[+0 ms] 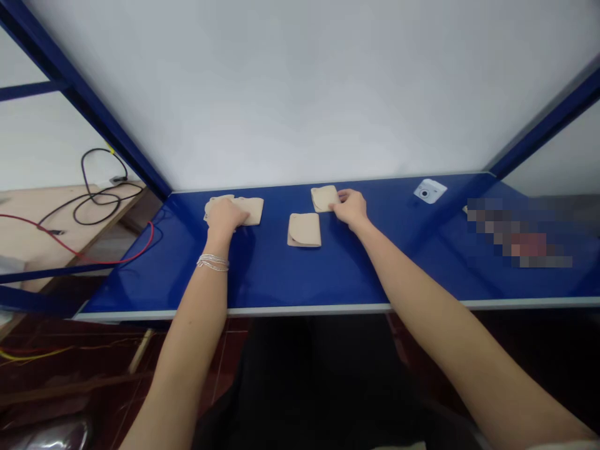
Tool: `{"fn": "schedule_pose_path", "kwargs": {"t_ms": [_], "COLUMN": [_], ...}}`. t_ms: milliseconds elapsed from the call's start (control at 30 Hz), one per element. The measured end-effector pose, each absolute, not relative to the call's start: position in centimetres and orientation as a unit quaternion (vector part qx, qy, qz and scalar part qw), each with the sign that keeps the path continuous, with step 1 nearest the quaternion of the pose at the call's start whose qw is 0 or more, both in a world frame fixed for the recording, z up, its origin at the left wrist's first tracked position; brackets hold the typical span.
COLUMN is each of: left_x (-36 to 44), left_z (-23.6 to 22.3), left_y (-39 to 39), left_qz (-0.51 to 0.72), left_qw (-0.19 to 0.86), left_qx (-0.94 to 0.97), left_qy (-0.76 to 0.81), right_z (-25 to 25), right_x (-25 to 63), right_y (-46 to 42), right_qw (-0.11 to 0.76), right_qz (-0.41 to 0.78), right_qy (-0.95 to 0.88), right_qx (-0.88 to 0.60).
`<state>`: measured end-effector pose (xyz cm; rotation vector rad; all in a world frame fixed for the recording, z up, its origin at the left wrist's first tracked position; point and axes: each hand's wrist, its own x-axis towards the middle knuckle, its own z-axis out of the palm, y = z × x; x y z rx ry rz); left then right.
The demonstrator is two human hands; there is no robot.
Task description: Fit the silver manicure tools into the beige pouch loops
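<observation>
Several beige folded pieces with a curved flap, like small wallets, lie on the blue tabletop [272, 275]. My left hand [224, 217] is closed over two of them at the left, a left beige folded piece [213, 201] and an overlapping piece [253, 209]. Its thumb points right, and its other fingers are mostly hidden. With thumb and fingers, my right hand [351, 206] pinches the right edge of a beige folded piece [323, 198] near the back. Just in front of that one, another beige folded piece [305, 230] lies flat, untouched.
A white square object with a dark round centre [430, 191] lies at the back right. Further right is a pixelated patch. A white wall [319, 94] rises behind the table, between blue frame posts [94, 106]. Black cables [94, 209] and a red cable [126, 257] sit at left.
</observation>
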<state>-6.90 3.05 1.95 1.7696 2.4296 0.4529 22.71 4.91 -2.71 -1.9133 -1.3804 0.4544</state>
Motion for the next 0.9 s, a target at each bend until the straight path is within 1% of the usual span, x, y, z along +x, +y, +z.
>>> {"fn": "schedule_pose_path", "kwargs": {"t_ms": [100,167,200,267,367,400,567,700,733,767,833,900], "left_x": [-6.3,-5.4,-4.7,-3.3,-1.2,-0.8,-0.3,-0.3,-0.3,-0.2,-0.1,0.0], "left_z": [1.8,1.6,1.4,0.9,-0.2,-0.5,-1.4,-1.3,-1.3,-1.3,-1.4,-1.2], "left_y": [3.1,3.1,3.1,2.9,2.5,2.4,2.3,2.3,2.3,2.3,2.2,2.2], "left_qz": [0.185,0.216,0.233,0.259,0.265,0.256,0.24,0.227,0.226,0.228,0.234,0.235], "left_qw": [-0.022,-0.02,0.001,0.085,0.196,0.218,0.224,0.232,0.236,0.242,0.268,0.313], "left_qx": [0.571,0.603,0.627,0.674,0.715,0.728,0.783,0.803,0.802,0.8,0.791,0.774], "left_qy": [0.8,0.768,0.743,0.687,0.617,0.598,0.528,0.5,0.499,0.499,0.498,0.499], "right_z": [-2.8,-2.9,-3.0,-3.0,-2.9,-2.8,-2.6,-1.9,-1.6,-1.3,-0.9,-0.7], "right_x": [22.9,23.0,23.0,23.1,23.1,23.0,22.8,22.4,22.2,21.9,21.0,19.9], "right_y": [5.1,5.1,5.2,5.2,5.2,5.2,4.9,4.0,3.7,3.4,2.6,1.7], "right_qw": [0.373,0.37,0.365,0.352,0.34,0.339,0.326,0.331,0.34,0.348,0.348,0.319], "right_qz": [0.187,0.189,0.191,0.192,0.185,0.182,0.156,0.059,0.052,0.064,0.149,0.23], "right_qy": [-0.522,-0.526,-0.532,-0.543,-0.552,-0.552,-0.553,-0.55,-0.563,-0.589,-0.671,-0.738], "right_qx": [-0.744,-0.742,-0.74,-0.738,-0.738,-0.739,-0.751,-0.764,-0.752,-0.727,-0.637,-0.549]}}
